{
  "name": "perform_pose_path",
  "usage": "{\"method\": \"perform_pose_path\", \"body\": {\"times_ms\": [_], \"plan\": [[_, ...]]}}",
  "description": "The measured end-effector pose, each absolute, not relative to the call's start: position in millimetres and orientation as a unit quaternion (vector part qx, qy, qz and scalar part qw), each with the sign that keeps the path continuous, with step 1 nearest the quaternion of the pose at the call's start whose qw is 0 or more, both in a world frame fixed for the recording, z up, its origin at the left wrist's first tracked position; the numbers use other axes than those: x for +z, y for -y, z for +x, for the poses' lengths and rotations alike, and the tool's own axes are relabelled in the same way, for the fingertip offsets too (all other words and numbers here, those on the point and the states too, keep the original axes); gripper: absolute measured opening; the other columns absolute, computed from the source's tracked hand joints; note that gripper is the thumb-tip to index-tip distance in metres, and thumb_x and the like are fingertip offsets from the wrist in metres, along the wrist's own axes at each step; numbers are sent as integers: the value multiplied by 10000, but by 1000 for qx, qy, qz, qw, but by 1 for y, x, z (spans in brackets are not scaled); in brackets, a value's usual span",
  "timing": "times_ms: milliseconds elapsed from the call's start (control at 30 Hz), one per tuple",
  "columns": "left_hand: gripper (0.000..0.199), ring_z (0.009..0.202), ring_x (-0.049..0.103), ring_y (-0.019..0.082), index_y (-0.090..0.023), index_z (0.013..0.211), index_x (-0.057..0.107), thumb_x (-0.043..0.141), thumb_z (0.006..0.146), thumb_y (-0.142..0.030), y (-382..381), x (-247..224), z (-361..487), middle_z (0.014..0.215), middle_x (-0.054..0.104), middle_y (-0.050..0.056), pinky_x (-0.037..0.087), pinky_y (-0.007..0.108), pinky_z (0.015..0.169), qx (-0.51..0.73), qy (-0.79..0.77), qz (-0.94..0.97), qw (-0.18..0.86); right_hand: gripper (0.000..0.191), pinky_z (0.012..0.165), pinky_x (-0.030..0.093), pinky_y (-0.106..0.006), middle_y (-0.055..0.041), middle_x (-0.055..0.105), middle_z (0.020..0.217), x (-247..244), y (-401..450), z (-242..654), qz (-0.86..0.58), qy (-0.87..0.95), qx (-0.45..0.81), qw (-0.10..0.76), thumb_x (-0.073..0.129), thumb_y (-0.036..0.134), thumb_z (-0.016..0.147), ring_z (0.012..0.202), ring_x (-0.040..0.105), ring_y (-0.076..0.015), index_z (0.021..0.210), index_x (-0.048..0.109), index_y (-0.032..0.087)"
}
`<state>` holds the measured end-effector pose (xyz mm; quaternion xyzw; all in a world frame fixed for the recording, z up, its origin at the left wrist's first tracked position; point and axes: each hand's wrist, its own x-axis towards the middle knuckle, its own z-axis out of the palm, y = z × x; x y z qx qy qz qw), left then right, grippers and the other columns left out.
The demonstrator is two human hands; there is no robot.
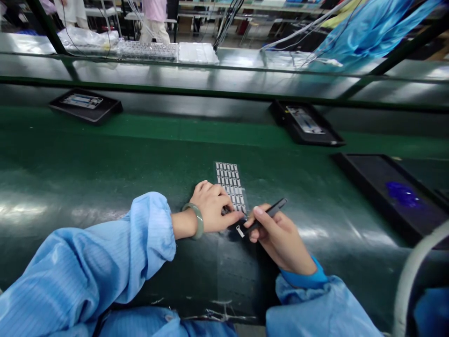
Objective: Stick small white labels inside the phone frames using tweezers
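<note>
My right hand [278, 236] grips a slim black pen-like tool [277, 207] between thumb and fingers, its rear end pointing up and right. A small pale piece with a slot [240, 230] is just left of the tool's lower end, over something dark. My left hand [212, 206], a green bangle [199, 221] on its wrist, rests palm down with fingers bent and thumb reaching toward my right fingertips. Something small and dark shows under its fingers, too hidden to name. A clear sheet with rows of small pale pieces [228, 173] lies partly under my left hand.
Black trays with metallic flat parts stand at the far left [110, 107] and far right [298, 135] of the green work surface [105, 164]. A larger black tray [372, 180] with a blue item is at right. A raised shelf [245, 70] runs across the back.
</note>
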<state>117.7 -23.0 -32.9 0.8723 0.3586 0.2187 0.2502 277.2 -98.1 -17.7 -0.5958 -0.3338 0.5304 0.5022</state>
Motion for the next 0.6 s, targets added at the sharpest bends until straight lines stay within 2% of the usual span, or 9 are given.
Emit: {"method": "perform_pose_path", "body": {"times_ms": [100, 167, 433, 600], "plan": [[329, 1055, 519, 214, -258, 883, 697, 730, 735, -549, 20, -33, 114, 1010, 611, 0, 272, 459, 1114, 201, -323, 892, 246, 441, 394, 452, -221, 22, 619, 569, -17, 100, 278, -597, 343, 539, 485, 786, 554, 642, 375, 507, -85, 677, 535, 192], [335, 1076, 507, 222, -255, 908, 690, 752, 722, -527, 19, -33, 113, 1045, 604, 5, 256, 472, 1119, 191, -313, 898, 242, 447, 393, 448, -223, 15, 625, 566, -17, 101, 279, -597, 350, 545, 474, 782, 559, 643, 373, 509, -89, 670, 530, 191], [174, 1050, 520, 205, -251, 867, 708, 728, 802, -412, 14, -31, 118, 1027, 627, -5, 317, 428, 1056, 174, -334, 891, 254, 429, 391, 429, -214, -4, 652, 596, -19, 103, 281, -591, 376, 555, 449, 764, 550, 681, 377, 527, -91, 682, 547, 180], [163, 1030, 541, 199, -263, 870, 713, 676, 855, -421, 13, -30, 119, 987, 652, -13, 359, 406, 989, 160, -337, 888, 269, 425, 399, 442, -226, 4, 647, 620, -18, 104, 281, -583, 374, 538, 481, 733, 571, 706, 392, 516, -89, 683, 531, 197]]}}
